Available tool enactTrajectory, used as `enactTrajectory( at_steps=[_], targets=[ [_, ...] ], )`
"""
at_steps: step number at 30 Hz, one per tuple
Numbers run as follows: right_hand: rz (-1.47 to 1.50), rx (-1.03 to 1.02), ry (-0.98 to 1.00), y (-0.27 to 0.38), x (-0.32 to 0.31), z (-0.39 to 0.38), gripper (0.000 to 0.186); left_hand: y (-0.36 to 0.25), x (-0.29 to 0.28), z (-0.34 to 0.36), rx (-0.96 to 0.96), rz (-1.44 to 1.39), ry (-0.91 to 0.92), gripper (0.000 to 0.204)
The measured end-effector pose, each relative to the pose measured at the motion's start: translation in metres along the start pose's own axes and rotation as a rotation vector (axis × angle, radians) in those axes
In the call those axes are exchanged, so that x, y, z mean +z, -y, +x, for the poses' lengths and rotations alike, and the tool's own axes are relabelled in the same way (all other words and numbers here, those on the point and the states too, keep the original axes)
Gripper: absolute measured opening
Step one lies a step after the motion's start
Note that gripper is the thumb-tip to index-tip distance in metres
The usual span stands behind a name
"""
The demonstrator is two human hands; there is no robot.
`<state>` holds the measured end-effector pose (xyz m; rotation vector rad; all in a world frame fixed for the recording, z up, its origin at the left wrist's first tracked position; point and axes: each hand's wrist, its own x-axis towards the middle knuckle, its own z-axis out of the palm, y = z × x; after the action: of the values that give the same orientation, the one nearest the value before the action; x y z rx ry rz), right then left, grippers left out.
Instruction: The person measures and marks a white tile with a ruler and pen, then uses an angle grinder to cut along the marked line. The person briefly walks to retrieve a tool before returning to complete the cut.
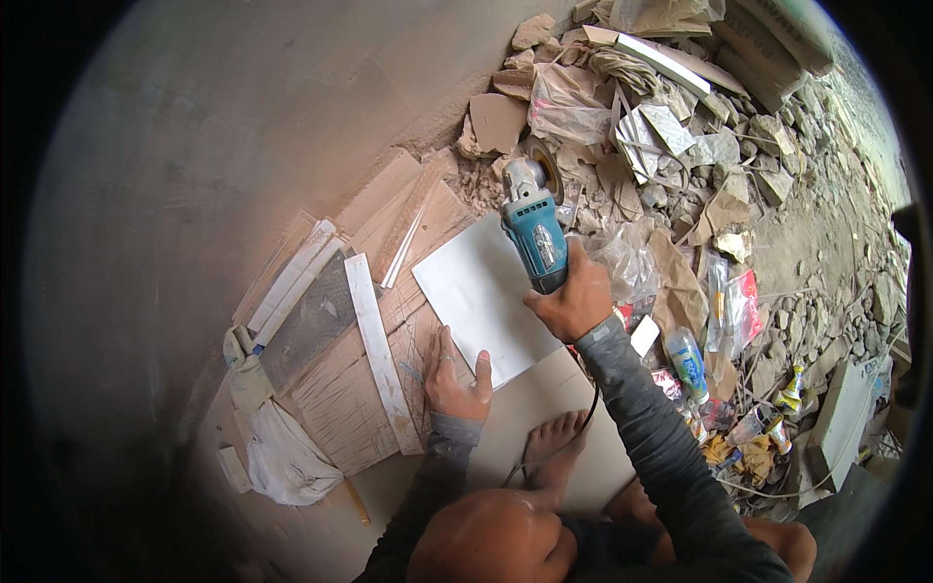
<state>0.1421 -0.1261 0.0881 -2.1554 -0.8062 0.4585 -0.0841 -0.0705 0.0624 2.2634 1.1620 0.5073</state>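
Right hand [575, 299]: wrapped tight around the blue grinder [534, 231], held over the tile's far edge.
Left hand [455, 374]: flat and open, pressing the white tile [481, 291] down.
Tile: lay on wood boards [340, 398]; looked stiff, smooth and easy to break, best held by its edges.
Grinder: looked heavy.
Packages: a blue bottle [688, 361] and a red wrapper [746, 301] lay in the rubble at the right.

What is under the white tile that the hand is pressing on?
The white tile lies partly on a scratched wooden board and partly on a larger pale slab. The left hand presses its near edge. Whatever is beneath the tile's middle is covered.
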Motion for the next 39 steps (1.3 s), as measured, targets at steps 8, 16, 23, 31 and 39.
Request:
enactTrajectory(
  at_steps=[8,16,23,31,39],
  targets=[
    [0.046,0.058,0.173,0.014,0.045,0.018,0.066,0.034,0.054,0.129,0.209,0.291,-0.004,0.055],
    [0.065,0.128,0.273,0.021,0.053,0.021,0.067,0.059,0.069,0.129,0.173,0.428,0.062,0.058],
    [0.085,0.166,0.330,0.024,0.052,0.019,0.062,0.066,0.072,0.133,0.119,0.421,0.087,0.060],
    [0.130,0.139,0.271,0.021,0.055,0.016,0.065,0.063,0.076,0.131,0.059,0.461,0.061,0.060],
    [0.127,0.139,0.273,0.022,0.056,0.015,0.064,0.064,0.074,0.132,0.044,0.492,0.082,0.055]
  ],
)
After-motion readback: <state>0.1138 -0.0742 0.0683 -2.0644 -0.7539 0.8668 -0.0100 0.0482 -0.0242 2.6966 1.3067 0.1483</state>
